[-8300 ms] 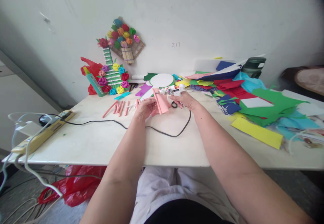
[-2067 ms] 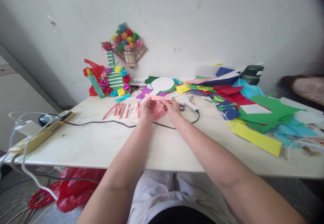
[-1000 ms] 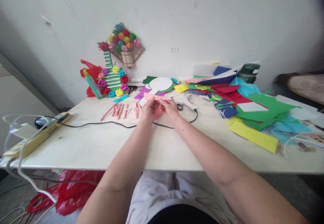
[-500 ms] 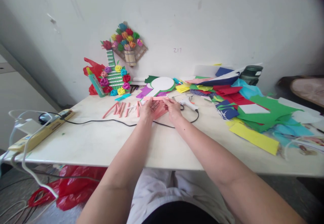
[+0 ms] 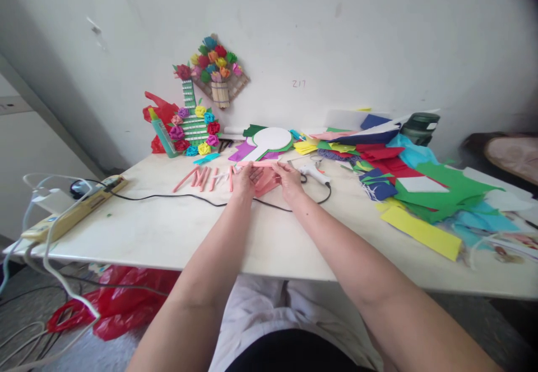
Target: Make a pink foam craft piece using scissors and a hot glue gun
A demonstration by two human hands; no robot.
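Between my two hands lies a level pink paper roll (image 5: 262,164), pinched near its ends. My left hand (image 5: 246,181) is closed on the left end, and my right hand (image 5: 288,180) grips the right end between thumb and fingers. Pink paper (image 5: 267,183) shows on the table below and between the hands. Several more pink paper rolls (image 5: 204,179) lie to the left of my left hand. A white glue gun (image 5: 313,173) rests just right of my right hand. Behind the roll lies a white round-headed cutout with a green edge (image 5: 272,138).
A black cord (image 5: 185,196) crosses the table from a yellow power strip (image 5: 73,209). Paper-flower decorations (image 5: 197,128) and a green glue bottle (image 5: 163,135) stand at the back left. Coloured paper sheets (image 5: 441,187) are piled on the right, with a dark jar (image 5: 420,127) behind.
The camera view has shifted slightly, so the background sits a little further right. Both hands keep their hold on the pink paper roll, almost unmoved.
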